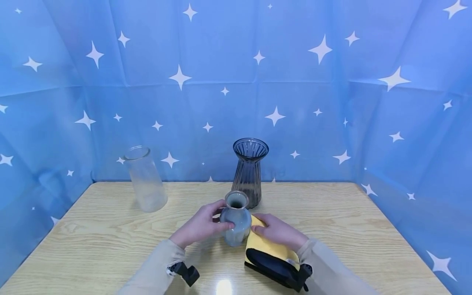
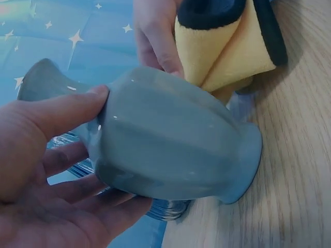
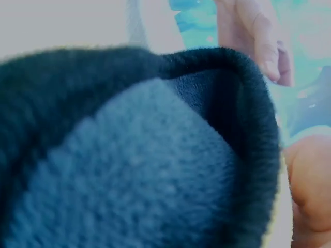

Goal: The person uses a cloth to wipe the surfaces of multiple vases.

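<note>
A glazed blue-grey ceramic vase (image 1: 237,223) with a flared mouth is near the middle of the table. My left hand (image 1: 202,225) grips it from the left, thumb on the shoulder below the neck and fingers curled round the far side, as the left wrist view shows of the same vase (image 2: 165,137). Its foot is at or just above the wood; I cannot tell which. On the vase's right side my right hand (image 1: 276,231) holds a folded yellow cloth (image 1: 263,243) with a dark lining and black edging. Close up, the dark lining (image 3: 139,160) fills much of the right wrist view.
Just behind the ceramic vase stands a ribbed smoky glass vase (image 1: 248,176). A clear, frosted-looking glass vase (image 1: 147,184) is at the back left. The wooden table (image 1: 92,246) ends at a blue star-patterned curtain (image 1: 221,106) on the back and sides.
</note>
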Tool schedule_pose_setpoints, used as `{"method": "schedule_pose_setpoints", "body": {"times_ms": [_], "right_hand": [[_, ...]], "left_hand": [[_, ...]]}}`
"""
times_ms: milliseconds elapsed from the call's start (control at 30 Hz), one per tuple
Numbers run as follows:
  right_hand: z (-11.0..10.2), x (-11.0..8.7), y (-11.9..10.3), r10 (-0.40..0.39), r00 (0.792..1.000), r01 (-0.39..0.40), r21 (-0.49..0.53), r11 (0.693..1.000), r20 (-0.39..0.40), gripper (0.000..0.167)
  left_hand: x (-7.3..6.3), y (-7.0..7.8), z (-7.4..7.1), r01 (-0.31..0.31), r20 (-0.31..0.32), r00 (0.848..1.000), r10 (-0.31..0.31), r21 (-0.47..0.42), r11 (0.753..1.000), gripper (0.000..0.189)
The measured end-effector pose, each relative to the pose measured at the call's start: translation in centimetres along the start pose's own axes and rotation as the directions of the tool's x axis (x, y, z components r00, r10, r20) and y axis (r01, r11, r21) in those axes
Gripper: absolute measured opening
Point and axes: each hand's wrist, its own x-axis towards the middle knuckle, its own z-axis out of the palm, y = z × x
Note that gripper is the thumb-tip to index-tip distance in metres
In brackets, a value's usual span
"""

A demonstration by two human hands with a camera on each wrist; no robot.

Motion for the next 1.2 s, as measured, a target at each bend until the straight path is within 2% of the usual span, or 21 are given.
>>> {"method": "schedule_pose_setpoints", "body": {"times_ms": [167,367,500,600,700,767,833,900,1033,1100,1200], "right_hand": [[-0.2,-0.5,-0.6,-0.060,0.994,0.055,-0.048,0.997,-0.095,0.045],[-0.3,-0.9,-1.7,-0.139,0.972,0.096,-0.217,0.971,-0.189,0.046],[0.0,-1.3,-2.5,-0.204,0.950,0.098,-0.391,0.915,-0.238,0.045],[0.2,-1.4,-3.1,-0.284,0.924,0.113,-0.528,0.842,-0.255,0.043],[0.3,-1.4,-3.4,-0.357,0.899,0.136,-0.613,0.778,-0.254,0.041],[0.3,-1.4,-3.7,-0.380,0.891,0.149,-0.631,0.761,-0.249,0.040],[0.2,-1.4,-3.9,-0.372,0.894,0.151,-0.612,0.776,-0.250,0.039],[0.1,-1.3,-4.2,-0.353,0.903,0.167,-0.557,0.813,-0.245,0.039],[-0.4,-1.0,-4.3,-0.307,0.924,0.199,-0.398,0.895,-0.227,0.040],[-0.7,-0.8,-4.3,-0.308,0.928,0.229,-0.331,0.915,-0.209,0.041],[-1.2,-0.9,-4.5,-0.293,0.938,0.244,-0.245,0.938,-0.188,0.042]], "left_hand": [[0.1,-0.3,-0.2,0.017,0.029,0.999,-0.016,-0.040,0.999,0.044],[0.2,-0.7,-0.3,0.044,0.059,0.997,-0.040,-0.066,0.997,0.049],[0.2,-0.9,-0.1,0.033,0.068,0.997,-0.029,-0.048,0.998,0.050],[0.2,-1.0,0.1,0.013,0.060,0.998,-0.010,-0.047,0.999,0.051],[0.2,-1.0,0.2,-0.004,0.044,0.999,0.006,-0.047,0.999,0.051],[0.3,-1.0,0.3,-0.003,0.038,0.999,0.004,-0.051,0.999,0.052],[0.2,-0.9,0.3,-0.005,0.040,0.999,0.006,-0.040,0.999,0.053],[0.1,-0.7,0.4,0.002,0.017,1.000,-0.002,0.013,1.000,0.054],[-0.8,0.4,0.8,0.026,-0.091,0.996,-0.008,0.192,0.981,0.056],[-1.3,1.1,1.0,0.034,-0.143,0.990,0.003,0.255,0.966,0.054],[-1.7,1.8,1.2,0.026,-0.163,0.986,0.022,0.283,0.959,0.047]]}}
